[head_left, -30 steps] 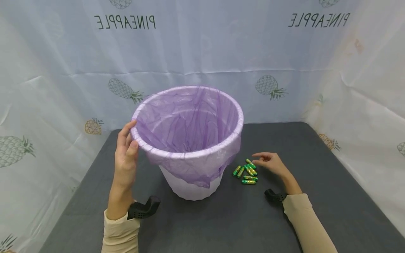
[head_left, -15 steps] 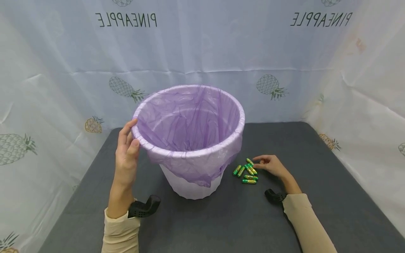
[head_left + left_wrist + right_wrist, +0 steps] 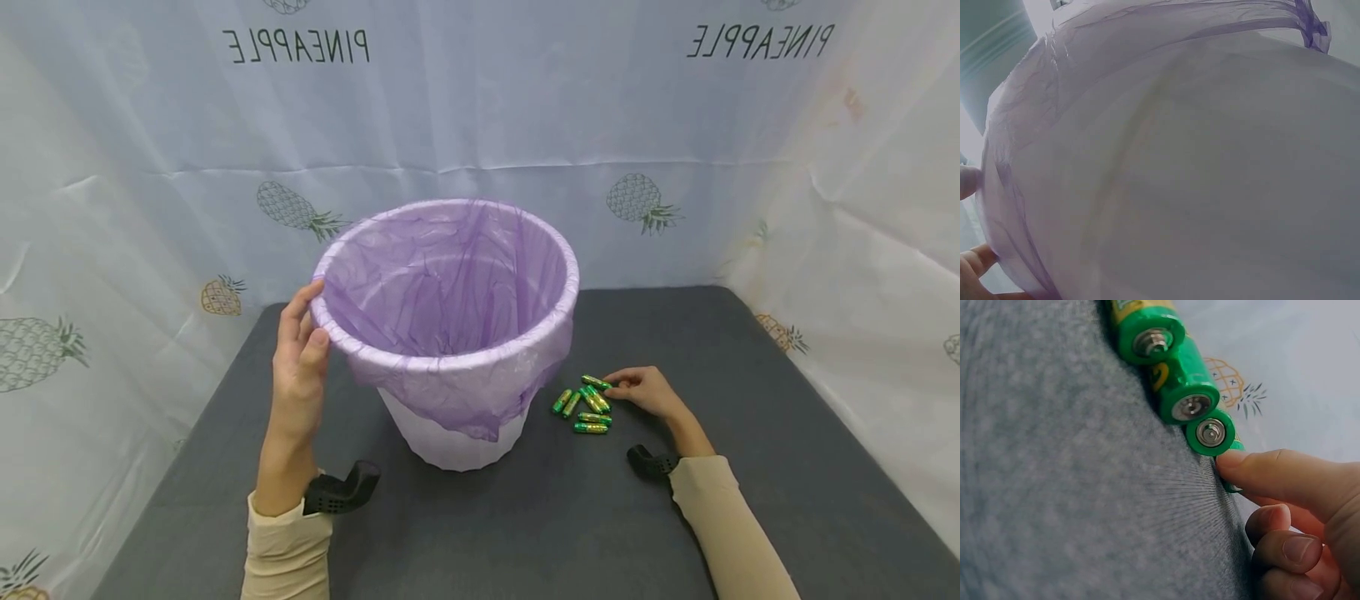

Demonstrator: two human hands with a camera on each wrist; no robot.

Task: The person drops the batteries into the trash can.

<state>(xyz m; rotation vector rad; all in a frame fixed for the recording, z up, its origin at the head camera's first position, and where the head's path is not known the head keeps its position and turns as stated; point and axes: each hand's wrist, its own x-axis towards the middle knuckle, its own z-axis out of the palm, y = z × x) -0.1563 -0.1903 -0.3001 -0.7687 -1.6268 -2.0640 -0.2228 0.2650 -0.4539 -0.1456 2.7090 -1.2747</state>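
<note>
A white trash can [image 3: 450,437] stands on the table, lined with a purple plastic bag [image 3: 480,392] folded out over its rim. My left hand [image 3: 297,375] holds the rim at its left side, thumb and fingertips against the bag-covered edge; in the left wrist view, fingers [image 3: 979,259] show at the bag's border. Right of the can lie several green and gold batteries [image 3: 592,428]. My right hand [image 3: 641,390] pinches the right end of the farthest battery [image 3: 595,382] between thumb and index finger. In the right wrist view, that battery is mostly hidden behind another battery [image 3: 1211,433].
The dark grey table [image 3: 525,533] reaches back to a pineapple-print curtain [image 3: 480,108], with more curtain on both sides. Black wrist mounts [image 3: 341,490] sit on both forearms. The tall can fills the table's middle.
My right hand has come down to the batteries and taken hold of the farthest one, which has turned more sideways. My left hand stays at the rim.
</note>
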